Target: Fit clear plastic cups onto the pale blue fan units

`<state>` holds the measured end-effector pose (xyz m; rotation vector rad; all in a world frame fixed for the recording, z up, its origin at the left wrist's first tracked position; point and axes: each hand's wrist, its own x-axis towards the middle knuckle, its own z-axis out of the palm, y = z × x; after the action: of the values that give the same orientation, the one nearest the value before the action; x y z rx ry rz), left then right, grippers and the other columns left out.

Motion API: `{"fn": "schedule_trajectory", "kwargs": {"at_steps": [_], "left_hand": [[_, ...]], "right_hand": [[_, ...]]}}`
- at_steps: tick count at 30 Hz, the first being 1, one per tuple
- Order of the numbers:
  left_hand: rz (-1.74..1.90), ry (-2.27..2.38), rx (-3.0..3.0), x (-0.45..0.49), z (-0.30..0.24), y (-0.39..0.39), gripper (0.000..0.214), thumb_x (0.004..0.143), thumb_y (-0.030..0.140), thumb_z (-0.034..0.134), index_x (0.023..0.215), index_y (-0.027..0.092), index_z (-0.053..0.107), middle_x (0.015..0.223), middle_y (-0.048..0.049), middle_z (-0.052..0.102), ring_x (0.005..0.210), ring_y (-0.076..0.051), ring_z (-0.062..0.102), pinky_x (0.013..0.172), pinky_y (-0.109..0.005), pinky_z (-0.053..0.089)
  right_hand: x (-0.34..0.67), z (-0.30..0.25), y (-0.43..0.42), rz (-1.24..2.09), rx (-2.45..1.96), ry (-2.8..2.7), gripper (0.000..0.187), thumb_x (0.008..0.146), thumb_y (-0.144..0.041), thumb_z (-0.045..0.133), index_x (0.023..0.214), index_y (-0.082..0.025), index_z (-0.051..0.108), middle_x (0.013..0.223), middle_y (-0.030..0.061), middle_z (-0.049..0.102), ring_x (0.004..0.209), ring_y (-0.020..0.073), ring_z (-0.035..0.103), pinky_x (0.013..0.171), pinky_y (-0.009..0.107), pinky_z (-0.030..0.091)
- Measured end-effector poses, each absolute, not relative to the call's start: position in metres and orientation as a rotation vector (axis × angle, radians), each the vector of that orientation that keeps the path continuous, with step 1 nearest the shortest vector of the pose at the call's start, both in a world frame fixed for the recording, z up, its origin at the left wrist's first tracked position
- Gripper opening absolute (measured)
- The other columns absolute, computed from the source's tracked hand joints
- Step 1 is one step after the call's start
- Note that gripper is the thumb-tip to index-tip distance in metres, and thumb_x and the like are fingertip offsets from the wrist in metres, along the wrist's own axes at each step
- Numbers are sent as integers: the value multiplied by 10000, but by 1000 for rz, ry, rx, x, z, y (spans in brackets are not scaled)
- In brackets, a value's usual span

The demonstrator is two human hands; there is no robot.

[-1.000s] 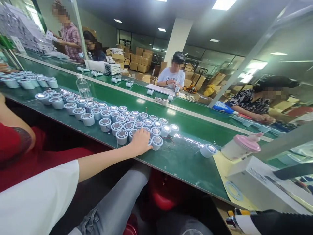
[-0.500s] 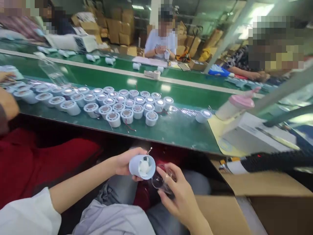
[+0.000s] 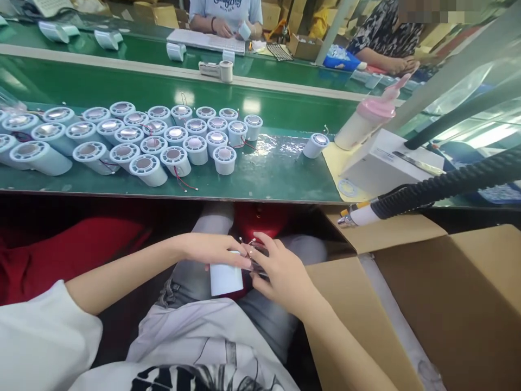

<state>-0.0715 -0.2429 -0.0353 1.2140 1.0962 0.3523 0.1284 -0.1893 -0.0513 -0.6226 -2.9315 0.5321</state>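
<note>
Over my lap, my left hand (image 3: 209, 251) grips a white cylindrical housing (image 3: 226, 279) from above, with thin wires sticking up at its right end. My right hand (image 3: 280, 271) is closed on a small clear part (image 3: 257, 259) pressed against the housing's right end. Both hands are below the table's near edge. Several identical white housings (image 3: 173, 158) with silvery tops stand in rows on the green table (image 3: 268, 179) just ahead.
A single housing (image 3: 316, 145) stands apart beside a pink-lidded bottle (image 3: 362, 120) and a white box (image 3: 386, 165). A black corrugated hose tool (image 3: 431, 190) crosses on the right above an open cardboard box (image 3: 443, 304). Other people work across the belt; a red-clothed person sits to my left.
My left hand took a housing off the table and brought it to my lap. My right hand came in and now presses a clear part against it. The view tilted downward.
</note>
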Motion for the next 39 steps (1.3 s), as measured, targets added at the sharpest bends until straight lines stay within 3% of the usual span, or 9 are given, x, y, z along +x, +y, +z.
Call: {"fn": "schedule_trajectory", "kwargs": {"at_steps": [4,9,15,20,22,25,28,33,39], "left_hand": [[420,1407,1637,-65,-22,-255,216,817,345,568,943,226,697,928,-30,637,847,-183,574,757,-257,426],[563,1585,1646,-56,-19,-269,269,761,309,636,1013,214,640,967,-24,631,827,-169,580,753,-258,423],[658,1373,1517,-63,-31,-264,222,854,287,522,969,194,688,1007,-45,648,920,-169,592,842,-263,436],[617,1181,921,-69,-44,-255,346,824,408,504,961,131,662,704,-20,602,472,-90,467,385,-190,337],[598,1138,851,-70,-44,-253,369,816,413,503,984,121,654,688,-16,591,435,-77,427,357,-185,303],[636,1236,1137,-68,-38,-254,260,824,337,530,909,144,681,809,-32,627,664,-116,560,590,-206,452],[713,1381,1422,-65,-31,-259,210,833,329,561,941,181,664,963,-33,636,906,-160,583,827,-261,451],[895,1534,1575,-62,-42,-268,615,631,444,772,1161,209,565,1016,-48,575,925,-189,573,832,-316,477],[963,1432,1876,-64,-64,-269,617,639,439,769,1199,246,597,1184,-115,487,1114,-256,513,976,-426,435]], "right_hand": [[129,-51,-180,845,-592,-2862,235,744,-110,592,935,-239,636,1262,61,508,1085,225,525,771,327,524],[133,-46,-175,1115,-592,-2721,128,756,-288,711,799,-224,608,1234,44,527,1090,199,555,840,328,514],[133,-50,-180,451,-511,-2736,347,824,-311,642,1164,-245,612,1386,146,425,1091,275,523,829,407,522],[135,-56,-177,195,-437,-2648,325,838,-305,620,1160,-258,627,1352,153,459,1037,278,520,787,412,530],[135,-58,-176,340,-425,-2646,192,828,-304,633,988,-214,689,1304,152,501,1043,274,530,802,402,526],[136,-60,-178,725,-412,-2665,79,769,-264,701,731,-199,676,1211,102,564,1041,249,552,812,369,522],[136,-58,-181,1096,-473,-2561,129,744,-281,727,701,-196,641,1173,79,566,1040,223,566,839,347,511],[136,-50,-183,1342,-663,-2275,157,864,-243,574,732,-194,643,1053,88,594,1002,197,597,848,322,493],[135,-44,-184,1584,-894,-1901,257,775,-239,652,534,-172,590,912,77,657,873,194,634,705,278,526]]}}
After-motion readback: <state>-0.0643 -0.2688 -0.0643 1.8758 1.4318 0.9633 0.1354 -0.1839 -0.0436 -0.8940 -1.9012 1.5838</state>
